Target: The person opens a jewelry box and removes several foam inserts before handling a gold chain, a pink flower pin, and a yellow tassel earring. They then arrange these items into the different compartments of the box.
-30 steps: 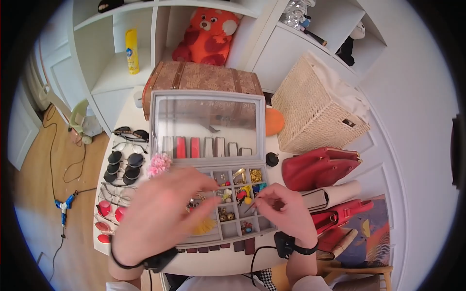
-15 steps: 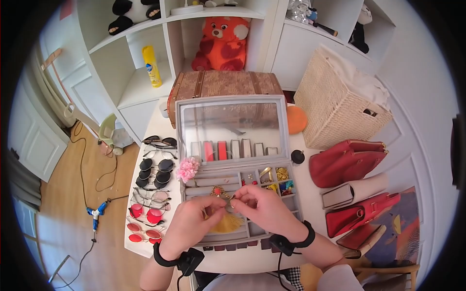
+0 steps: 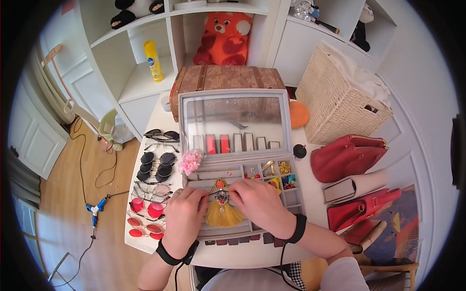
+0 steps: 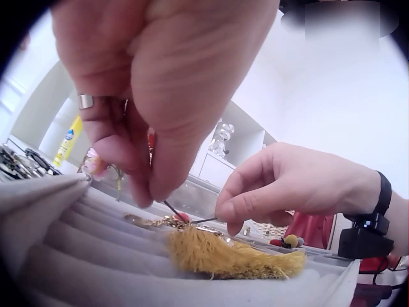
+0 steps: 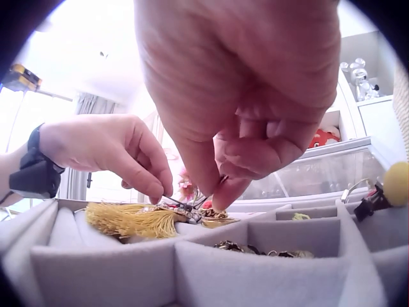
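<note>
My left hand (image 3: pixel 182 220), a ring on one finger, and my right hand (image 3: pixel 264 206) face each other low over the grey compartment jewelry box (image 3: pixel 245 227). Between fingertips and thumb, each pinches one end of a thin dark strand (image 4: pixel 204 220). Midway along the strand, small jewelled pieces (image 5: pixel 190 208) overlap a yellow tassel (image 3: pixel 223 217) lying on the box's padded rolls. A gold chain with a red-orange stone (image 3: pixel 221 184) lies just above the tassel. My own fingers partly hide the strand's ends.
Behind, the box's glass lid (image 3: pixel 233 121) stands raised against a brown trunk (image 3: pixel 228 77). A pink flower (image 3: pixel 190 162) is at the box's left corner. Sunglasses (image 3: pixel 156 210) line the table's left; red handbags (image 3: pixel 349 157) are at right. Earrings (image 5: pixel 287 254) fill nearby compartments.
Both hands have come from apart over the box to either side of the tassel, the right moving leftward. They have since spread slightly, and the strand and jewelled pieces show between them.
</note>
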`<action>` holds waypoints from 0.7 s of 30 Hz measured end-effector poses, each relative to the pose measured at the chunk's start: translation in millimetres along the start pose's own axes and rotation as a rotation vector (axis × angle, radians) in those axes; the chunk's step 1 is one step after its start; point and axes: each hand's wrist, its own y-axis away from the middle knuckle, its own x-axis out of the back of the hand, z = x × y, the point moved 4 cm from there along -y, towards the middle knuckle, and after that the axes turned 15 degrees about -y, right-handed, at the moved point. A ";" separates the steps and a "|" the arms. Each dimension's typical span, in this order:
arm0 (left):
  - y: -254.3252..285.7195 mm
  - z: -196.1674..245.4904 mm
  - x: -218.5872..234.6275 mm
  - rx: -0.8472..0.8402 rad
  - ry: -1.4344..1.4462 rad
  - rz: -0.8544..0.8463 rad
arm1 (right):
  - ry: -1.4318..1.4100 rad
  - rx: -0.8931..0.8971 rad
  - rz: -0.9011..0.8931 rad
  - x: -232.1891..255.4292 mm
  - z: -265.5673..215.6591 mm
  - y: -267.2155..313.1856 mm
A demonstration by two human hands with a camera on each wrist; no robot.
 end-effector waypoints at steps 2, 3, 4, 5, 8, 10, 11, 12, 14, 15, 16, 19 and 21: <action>1.7 -2.3 -3.0 -0.041 -0.005 0.010 | 0.041 -0.015 0.000 0.4 -0.1 -0.7; 1.9 -1.8 -2.5 -0.041 -0.006 0.010 | 0.082 0.003 0.000 0.3 -0.2 -0.9; 1.6 -0.9 -1.5 -0.028 -0.015 0.009 | 0.123 0.022 0.002 0.6 -0.6 -1.2; 0.2 0.4 -0.7 -0.017 -0.023 0.010 | 0.125 0.023 0.007 0.9 -1.9 -1.5; -3.8 5.1 4.2 -0.007 -0.056 0.042 | 0.145 0.001 0.023 -0.1 -6.3 -1.4; -4.9 5.4 0.2 0.004 -0.055 0.051 | 0.166 0.012 0.058 0.9 -7.0 -4.1; -5.5 5.1 -1.1 0.013 -0.053 0.061 | 0.166 0.010 0.059 1.0 -6.8 -4.0; -5.7 5.3 -1.6 0.011 -0.052 0.059 | 0.169 0.010 0.056 1.0 -6.5 -3.4; -6.2 6.5 -2.4 -0.003 -0.086 0.066 | 0.173 0.004 0.056 1.8 -5.6 -2.9; -5.9 5.7 -4.3 -0.008 -0.085 0.062 | 0.167 0.001 0.052 2.1 -5.1 -2.9; -5.1 3.4 -7.2 -0.001 -0.057 0.053 | 0.162 -0.002 0.047 2.1 -4.7 -2.6; -3.1 3.5 -8.8 0.041 -0.003 -0.011 | 0.196 -0.005 0.010 0.3 -4.5 -2.2; -2.4 2.6 -10.9 0.076 0.022 -0.065 | 0.194 0.000 0.014 -0.5 -3.1 -1.9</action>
